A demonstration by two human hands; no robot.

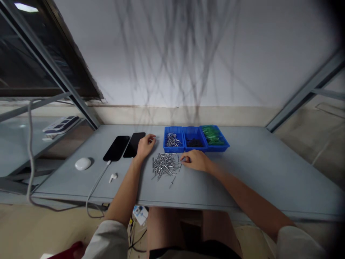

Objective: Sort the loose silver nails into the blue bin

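Note:
A loose pile of silver metal pins lies on the grey table, with a single pin apart in front of it. My right hand is at the pile's right edge, fingers curled and closed; whatever is between the fingertips is too small to make out. Beyond the pile and to the left, my left hand rests beside a black phone, its fingers loosely bent and apart, holding nothing. Behind the pile stand three joined blue bins: one with silver pins, one with dark small parts, one with green pieces.
A second phone with a white cable, a white earbud case and an earbud lie on the left of the table. Metal frame posts stand at both sides, with a wall behind.

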